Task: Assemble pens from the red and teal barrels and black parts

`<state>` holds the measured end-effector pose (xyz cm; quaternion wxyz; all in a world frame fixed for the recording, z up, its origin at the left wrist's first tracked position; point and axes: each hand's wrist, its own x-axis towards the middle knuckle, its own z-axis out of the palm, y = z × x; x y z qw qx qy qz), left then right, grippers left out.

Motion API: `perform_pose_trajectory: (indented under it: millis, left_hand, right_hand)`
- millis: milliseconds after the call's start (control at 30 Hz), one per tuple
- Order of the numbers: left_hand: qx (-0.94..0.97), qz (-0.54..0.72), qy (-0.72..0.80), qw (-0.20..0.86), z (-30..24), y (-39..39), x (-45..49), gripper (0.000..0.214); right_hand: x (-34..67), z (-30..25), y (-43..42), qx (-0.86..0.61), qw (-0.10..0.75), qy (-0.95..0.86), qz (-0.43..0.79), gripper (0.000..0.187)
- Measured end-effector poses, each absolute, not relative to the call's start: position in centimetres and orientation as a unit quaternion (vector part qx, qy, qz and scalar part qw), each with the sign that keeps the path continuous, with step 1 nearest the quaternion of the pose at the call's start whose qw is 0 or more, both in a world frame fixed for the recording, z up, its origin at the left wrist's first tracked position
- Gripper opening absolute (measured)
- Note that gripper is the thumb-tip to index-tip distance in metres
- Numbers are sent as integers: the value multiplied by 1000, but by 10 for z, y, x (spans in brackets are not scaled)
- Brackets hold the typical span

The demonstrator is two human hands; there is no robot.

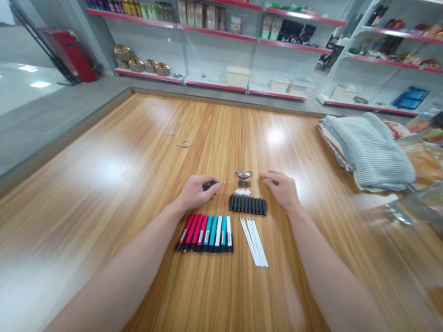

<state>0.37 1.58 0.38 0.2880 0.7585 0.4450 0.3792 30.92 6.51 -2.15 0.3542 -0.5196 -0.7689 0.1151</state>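
Observation:
My left hand (pixel 199 191) is closed around a short black pen part (pixel 207 187) with a thin metallic end sticking out to the right. My right hand (pixel 281 187) has its thumb and fingers pinched together just right of the small parts; whatever is between them is too small to name. Between the hands lie silver cone-like tips (pixel 243 174), small dark pieces like springs (pixel 244 183), little white pieces (pixel 242 192) and a row of black barrels (pixel 248 205). Nearer me are pink, teal and white pen bodies (pixel 205 234) and thin white refill-like sticks (pixel 254 242).
The wooden table (pixel 118 218) carries a wire-like loop (pixel 185 144) and a tiny metallic piece (pixel 172 133) at the far left. Folded cloths (pixel 372 149) and a clear jar (pixel 431 200) stand on the right. Stocked shelves (pixel 217 33) line the back.

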Motion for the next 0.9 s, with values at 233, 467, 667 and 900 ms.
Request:
perform_pose_trajectory:
  millis: [233,467,667,900]
  left_hand:
    - [763,375,447,277,3,16,4,22]
    - [774,373,442,259,3,16,4,21]
    - [808,360,422,198,2,15,4,19]
    - [820,358,402,195,1,14,5,19]
  right_hand:
    - [299,-22,75,-590,329,-736,41,16]
    - [287,-8,67,-532,388,-753,-4,14]
    - [239,10,33,-338,445,-829,-9,10]
    - [223,9,26,-279,418,-864,37,9]
